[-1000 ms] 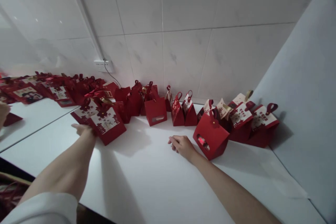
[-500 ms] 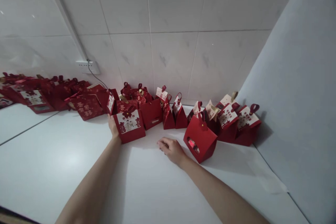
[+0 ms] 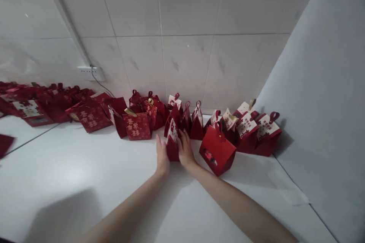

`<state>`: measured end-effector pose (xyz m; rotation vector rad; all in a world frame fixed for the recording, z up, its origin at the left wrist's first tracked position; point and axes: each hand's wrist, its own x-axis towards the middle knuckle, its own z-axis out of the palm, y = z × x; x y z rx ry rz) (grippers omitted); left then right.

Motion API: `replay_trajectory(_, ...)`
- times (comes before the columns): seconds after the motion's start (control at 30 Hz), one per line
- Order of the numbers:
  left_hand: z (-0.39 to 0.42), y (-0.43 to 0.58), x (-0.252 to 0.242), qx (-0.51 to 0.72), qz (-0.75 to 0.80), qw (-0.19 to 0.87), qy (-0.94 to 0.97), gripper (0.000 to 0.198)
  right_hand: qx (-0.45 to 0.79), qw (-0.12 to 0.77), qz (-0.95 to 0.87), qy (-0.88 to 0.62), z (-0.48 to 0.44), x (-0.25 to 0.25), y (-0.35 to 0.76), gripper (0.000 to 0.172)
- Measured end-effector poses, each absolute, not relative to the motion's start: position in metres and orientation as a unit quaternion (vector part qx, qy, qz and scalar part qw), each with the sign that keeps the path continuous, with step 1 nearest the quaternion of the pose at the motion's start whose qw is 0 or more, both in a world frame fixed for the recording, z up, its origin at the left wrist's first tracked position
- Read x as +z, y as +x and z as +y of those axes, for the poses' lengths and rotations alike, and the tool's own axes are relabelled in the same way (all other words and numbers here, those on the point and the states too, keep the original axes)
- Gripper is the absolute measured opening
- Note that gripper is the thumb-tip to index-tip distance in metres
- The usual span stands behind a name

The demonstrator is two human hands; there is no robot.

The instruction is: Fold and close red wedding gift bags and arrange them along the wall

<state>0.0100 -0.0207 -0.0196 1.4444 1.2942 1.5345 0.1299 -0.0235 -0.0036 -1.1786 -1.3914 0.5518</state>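
A red paper gift box (image 3: 172, 151) with a white printed panel stands on the white table between my hands, its narrow side toward me. My left hand (image 3: 162, 158) is at its left, fingers stretched out and pointing away from me. Against the box's right side lie the outstretched fingers of my right hand (image 3: 186, 151). Just behind it, more narrow red boxes (image 3: 197, 125) with ribbon loops stand in a row. Close to my right wrist is a plain red box (image 3: 217, 150) with a cut-out window.
Patterned red boxes (image 3: 138, 127) stand to the left, with a crowded group (image 3: 37, 110) beyond. Several boxes (image 3: 266, 136) fill the right corner by a pale panel (image 3: 319, 102). A tiled wall (image 3: 185, 72) with a power socket (image 3: 90, 73) runs behind. Something dark red (image 3: 5, 145) enters at the left edge.
The box by my left hand has moved right and turned narrow side toward me. My left hand came across with it; my right hand uncurled and moved against its right side.
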Motion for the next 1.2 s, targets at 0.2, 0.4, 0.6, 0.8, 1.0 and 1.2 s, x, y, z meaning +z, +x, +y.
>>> replay_trajectory(0.2, 0.008, 0.058, -0.014, 0.576, 0.479, 0.371, 0.549, 0.078, 0.191, 0.641, -0.511, -0.540, -0.010, 0.001, 0.155, 0.050)
replay_trajectory(0.4, 0.034, 0.073, -0.008, 0.519, 0.361, 0.443, 0.636, 0.065, 0.176, 0.647, -0.517, -0.532, -0.032, 0.004, 0.156, 0.050)
replay_trajectory(0.6, 0.028, 0.071, -0.004, 0.479, 0.299, 0.442, 0.697, 0.073, 0.137, 0.665, -0.446, -0.583, -0.014, 0.008, 0.169, 0.062)
replay_trajectory(0.8, 0.030, 0.073, -0.004, 0.503, 0.343, 0.379, 0.696, 0.083, 0.143, 0.665, -0.377, -0.628, 0.041, 0.019, 0.200, 0.046)
replay_trajectory(1.0, 0.047, 0.060, -0.006, 0.577, 0.424, 0.313, 0.623, 0.082, 0.131, 0.640, -0.446, -0.612, 0.018, 0.050, 0.193, 0.042)
replay_trajectory(1.2, 0.037, 0.062, 0.004, 0.586, 0.392, 0.309, 0.638, 0.095, -0.127, 0.571, -0.625, -0.518, -0.102, 0.053, 0.226, 0.059)
